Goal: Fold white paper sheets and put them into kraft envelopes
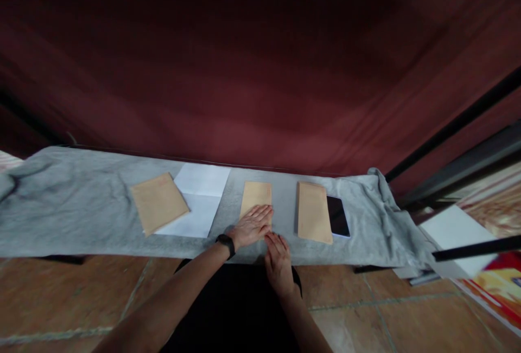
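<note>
A tan envelope [256,193] lies upright on the grey cloth in front of me. My left hand [253,225], with a dark watch at its wrist, rests flat across the envelope's lower part, fingers stretched out to the right. Just below and to the right, my right hand [278,258] touches the envelope's lower right corner, its fingers extended and hiding that corner. Further right is a stack of tan envelopes [314,213]. Toward the left, another tan envelope [159,203] sits at an angle, partly over a creased white paper sheet [199,196].
The grey cloth [81,206] covers a narrow, long surface. A dark phone [338,216] lies partly beside the right envelopes. Behind hangs a dark red curtain [228,98]. Black bars cross the right side, near a white box [459,233]. Below is a tiled floor [93,293].
</note>
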Available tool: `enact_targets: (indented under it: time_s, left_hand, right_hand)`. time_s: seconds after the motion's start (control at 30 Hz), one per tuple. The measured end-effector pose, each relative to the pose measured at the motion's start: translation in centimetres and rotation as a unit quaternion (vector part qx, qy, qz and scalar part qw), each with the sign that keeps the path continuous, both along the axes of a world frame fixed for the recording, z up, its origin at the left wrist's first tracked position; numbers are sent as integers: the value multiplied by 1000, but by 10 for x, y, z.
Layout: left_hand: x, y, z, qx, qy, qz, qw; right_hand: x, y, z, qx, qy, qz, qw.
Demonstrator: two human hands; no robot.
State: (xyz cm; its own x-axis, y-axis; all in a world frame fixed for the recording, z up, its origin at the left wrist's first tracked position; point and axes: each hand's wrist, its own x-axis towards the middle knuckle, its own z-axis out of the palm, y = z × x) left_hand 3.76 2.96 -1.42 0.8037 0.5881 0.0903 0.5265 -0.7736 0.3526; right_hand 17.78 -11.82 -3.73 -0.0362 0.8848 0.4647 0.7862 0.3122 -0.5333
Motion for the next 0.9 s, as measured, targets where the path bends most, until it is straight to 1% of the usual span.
enact_targets:
  time_s: [0.13,0.27,0.43,0.57,0.63,0.73,0.9]
  left_hand:
    - [-7,-17,6,-10,-23,-8,1000]
    - [-16,-34,8,-2,-36,-24,999]
    - [-29,-52,16,-5,-36,-64,997]
    - [-43,-59,23,-27,-28,-98,994]
    - [-49,-60,24,-33,-38,-111,993]
    - [-53,-60,20,-27,-37,-115,992]
    - [-52,-60,11,-13,-35,-114,993]
  right_hand:
    - [0,1,-6,10,18,-12,1000]
    - [0,1,-9,7,44,-23,999]
    - [-1,1,-6,-10,62,-28,998]
    - [-1,0,-7,-25,65,-35,997]
    - [-1,-1,-9,-32,57,-41,997]
    - [-3,-1,-11,-30,32,-40,998]
    - [-6,9,-2,-37,-17,-16,999]
